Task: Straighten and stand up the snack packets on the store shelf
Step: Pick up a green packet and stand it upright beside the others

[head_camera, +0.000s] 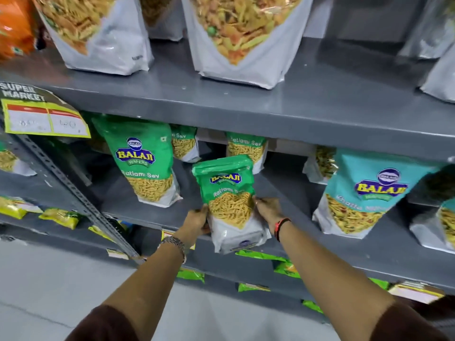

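Note:
A green Ratlami Sev packet (227, 190) is upright at the front edge of the middle grey shelf (307, 212), its white base hanging just past the edge. My left hand (195, 221) grips its left side and my right hand (268, 209) grips its right side. To the left, another green Ratlami Sev packet (145, 163) stands upright on the same shelf. Two more green packets (184, 145) (246, 147) stand further back. On the right stands a teal Khatta Mitha packet (362, 193).
Large white-based mixture packets (236, 38) (98, 33) stand on the upper shelf (320, 99). A yellow price tag (46, 119) hangs at the left. Small yellow-green packets (61, 217) lie on lower shelves. A slotted metal upright (73, 190) runs diagonally at left. Pale floor lies below.

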